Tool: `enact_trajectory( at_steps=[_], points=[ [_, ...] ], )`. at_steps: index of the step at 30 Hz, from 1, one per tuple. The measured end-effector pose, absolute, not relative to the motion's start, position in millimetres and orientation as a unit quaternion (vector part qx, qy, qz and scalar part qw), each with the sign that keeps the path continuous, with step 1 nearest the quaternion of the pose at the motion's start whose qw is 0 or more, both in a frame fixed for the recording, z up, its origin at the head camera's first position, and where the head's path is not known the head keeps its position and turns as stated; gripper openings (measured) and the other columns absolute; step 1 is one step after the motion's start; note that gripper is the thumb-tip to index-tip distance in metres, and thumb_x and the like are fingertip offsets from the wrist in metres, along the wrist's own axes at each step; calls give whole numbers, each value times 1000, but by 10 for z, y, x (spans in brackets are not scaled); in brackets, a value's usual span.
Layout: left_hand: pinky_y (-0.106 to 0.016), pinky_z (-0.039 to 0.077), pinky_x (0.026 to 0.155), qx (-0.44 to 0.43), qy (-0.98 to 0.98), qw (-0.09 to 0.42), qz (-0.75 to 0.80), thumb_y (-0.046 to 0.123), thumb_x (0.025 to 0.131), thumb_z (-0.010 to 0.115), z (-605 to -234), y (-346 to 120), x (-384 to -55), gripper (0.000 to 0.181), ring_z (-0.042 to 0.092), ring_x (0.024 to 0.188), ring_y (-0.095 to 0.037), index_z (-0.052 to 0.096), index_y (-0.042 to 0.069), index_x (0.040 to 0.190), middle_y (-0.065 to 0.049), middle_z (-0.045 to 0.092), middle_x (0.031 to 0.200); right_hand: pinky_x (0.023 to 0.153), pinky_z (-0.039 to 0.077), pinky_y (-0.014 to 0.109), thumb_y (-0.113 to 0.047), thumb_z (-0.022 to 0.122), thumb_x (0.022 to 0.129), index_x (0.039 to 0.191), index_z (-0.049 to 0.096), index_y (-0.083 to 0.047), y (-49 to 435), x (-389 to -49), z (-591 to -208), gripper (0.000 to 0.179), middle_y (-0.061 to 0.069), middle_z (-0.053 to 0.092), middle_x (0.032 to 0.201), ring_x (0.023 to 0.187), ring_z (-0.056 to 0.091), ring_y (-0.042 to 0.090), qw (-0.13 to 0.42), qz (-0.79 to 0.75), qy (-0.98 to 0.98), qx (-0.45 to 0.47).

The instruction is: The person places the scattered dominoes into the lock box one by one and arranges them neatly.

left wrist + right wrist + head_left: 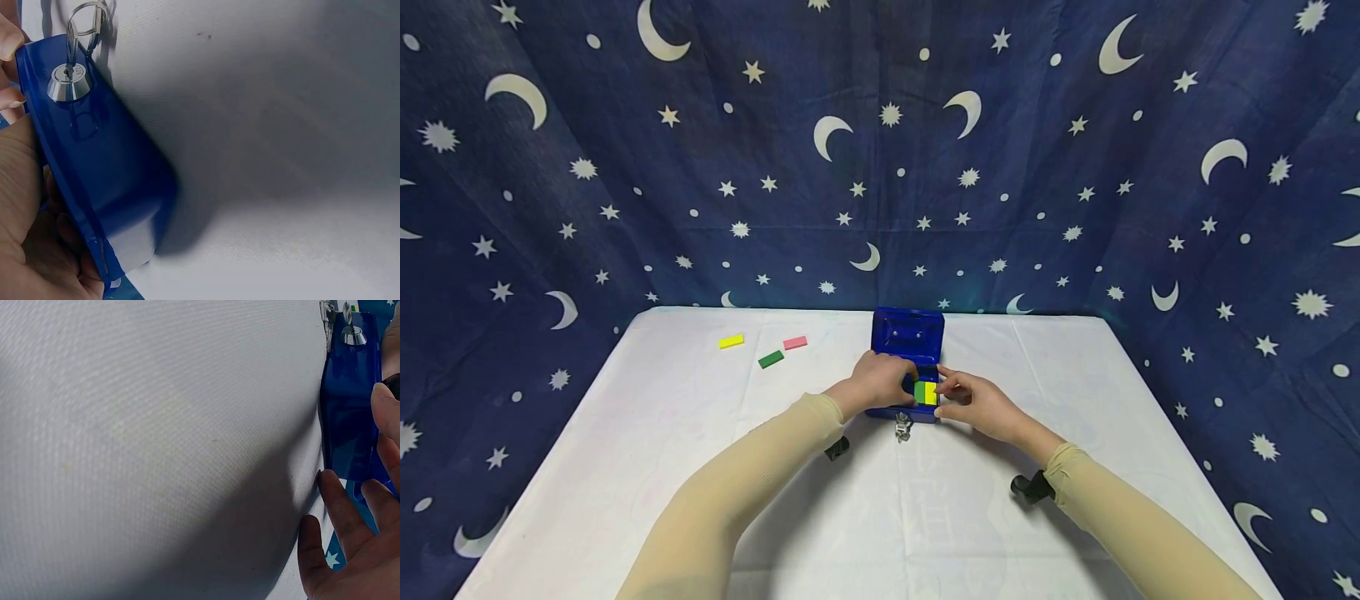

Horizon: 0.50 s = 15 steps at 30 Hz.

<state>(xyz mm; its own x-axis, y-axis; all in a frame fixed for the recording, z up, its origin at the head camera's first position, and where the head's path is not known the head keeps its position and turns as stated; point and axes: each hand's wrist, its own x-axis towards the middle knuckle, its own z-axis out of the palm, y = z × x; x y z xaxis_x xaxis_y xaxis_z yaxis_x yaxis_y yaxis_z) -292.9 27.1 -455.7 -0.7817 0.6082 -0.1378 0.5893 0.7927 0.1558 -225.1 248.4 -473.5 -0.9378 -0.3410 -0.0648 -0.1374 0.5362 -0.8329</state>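
Blocks (925, 393) sat in the box (921, 414), apparently being settled; left hand (882, 382) reached in, grip unclear, right hand (988, 408) spread loosely by the right wall, next move probably needing gentle alignment.

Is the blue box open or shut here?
Open: in the head view, the lid stands up behind the box, and green and yellow blocks show inside.
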Motion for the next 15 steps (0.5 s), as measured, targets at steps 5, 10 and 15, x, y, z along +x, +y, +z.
enact_trajectory(
  at_steps=[5,10,15],
  points=[
    [-41,43,92,318,942,89,54,54,88,77,-4548,249,-2928,52,64,109,-18,69,24,129,6,70,125,103,47,49,-23,79,92,117,66,-10,2476,-2260,-4734,31,5,36,163,124,60,29,111,-461,870,-138],
    [-42,44,91,319,940,74,97,52,88,77,-4522,187,-2929,52,64,101,-17,69,24,131,6,71,118,103,46,50,-23,79,92,118,66,-10,2476,-2269,-4743,31,5,36,163,124,60,30,109,-458,871,-141],
    [-36,43,76,324,931,58,157,48,88,78,-4501,38,-2929,50,57,78,-14,70,22,130,6,64,84,104,46,50,-24,79,92,116,66,-12,2482,-2278,-4747,30,3,37,162,125,60,29,111,-449,877,-131]
  ],
)
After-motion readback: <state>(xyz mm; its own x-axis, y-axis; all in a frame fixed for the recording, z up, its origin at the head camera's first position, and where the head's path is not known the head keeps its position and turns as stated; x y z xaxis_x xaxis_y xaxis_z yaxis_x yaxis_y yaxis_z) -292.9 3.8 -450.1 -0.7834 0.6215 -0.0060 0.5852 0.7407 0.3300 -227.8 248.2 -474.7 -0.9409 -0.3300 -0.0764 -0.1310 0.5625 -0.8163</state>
